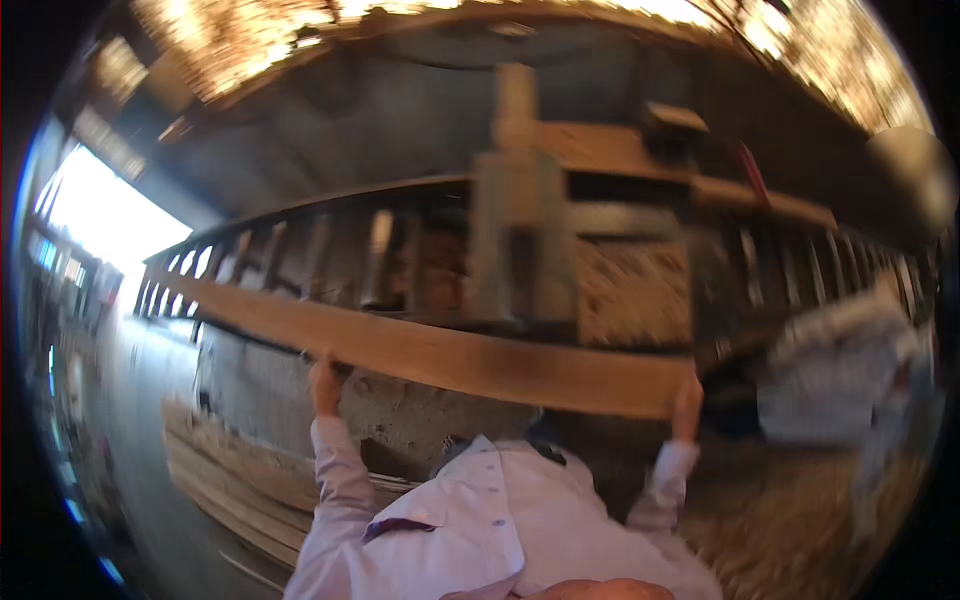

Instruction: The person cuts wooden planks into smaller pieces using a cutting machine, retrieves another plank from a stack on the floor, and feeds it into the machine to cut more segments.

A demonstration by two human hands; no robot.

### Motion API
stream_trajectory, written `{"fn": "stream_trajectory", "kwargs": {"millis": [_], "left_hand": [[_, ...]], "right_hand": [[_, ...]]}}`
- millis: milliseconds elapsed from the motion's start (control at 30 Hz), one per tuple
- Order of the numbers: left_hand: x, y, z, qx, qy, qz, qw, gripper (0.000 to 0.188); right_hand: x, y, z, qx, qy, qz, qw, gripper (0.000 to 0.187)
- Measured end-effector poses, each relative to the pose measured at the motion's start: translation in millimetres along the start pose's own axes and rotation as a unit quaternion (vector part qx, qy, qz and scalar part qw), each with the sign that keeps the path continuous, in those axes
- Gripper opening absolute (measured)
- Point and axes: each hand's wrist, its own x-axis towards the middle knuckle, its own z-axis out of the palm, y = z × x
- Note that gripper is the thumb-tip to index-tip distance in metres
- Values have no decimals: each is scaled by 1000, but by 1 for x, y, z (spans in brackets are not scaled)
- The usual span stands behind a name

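A long, pale wooden plank (455, 363) stretches across the front of a roller conveyor, its far left end reaching the conveyor's left part. My left hand (325, 385) grips its near edge left of the middle, with the fingers partly hidden beneath the wood. Around the plank's right end, my right hand (687, 400) is closed. Just beyond the plank stands a blurred upright machine (520, 250) with a wooden block (516, 105) at its top. Metal rollers (380, 255) run to both sides of it.
Right of the machine is a square bay (635, 290) of wood chips. Stacked boards (235, 475) lie low at the left, beside a grey floor (150, 400). A pale, bulky pile (835, 370) stands at the right, above scattered sawdust or shavings (790, 510). A red stick-like thing (753, 172) leans behind the rollers.
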Motion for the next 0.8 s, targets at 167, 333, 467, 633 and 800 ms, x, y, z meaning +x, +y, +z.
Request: {"fn": "stream_trajectory", "kwargs": {"millis": [167,333,467,633,800], "left_hand": [[59,1,25,-338,62,-121,931,48],[92,1,21,-402,112,-232,879,57],[112,13,38,-398,94,-252,877,56],[135,16,38,-351,81,-240,902,53],[162,47,78,-378,98,-222,893,58]], "right_hand": [[50,-41,23,197,18,276,941,68],[88,-43,20,305,-25,259,916,77],[115,-40,26,343,-26,270,899,79],[154,-36,41,348,-45,271,896,78],[217,-6,63,355,6,299,886,69]]}}
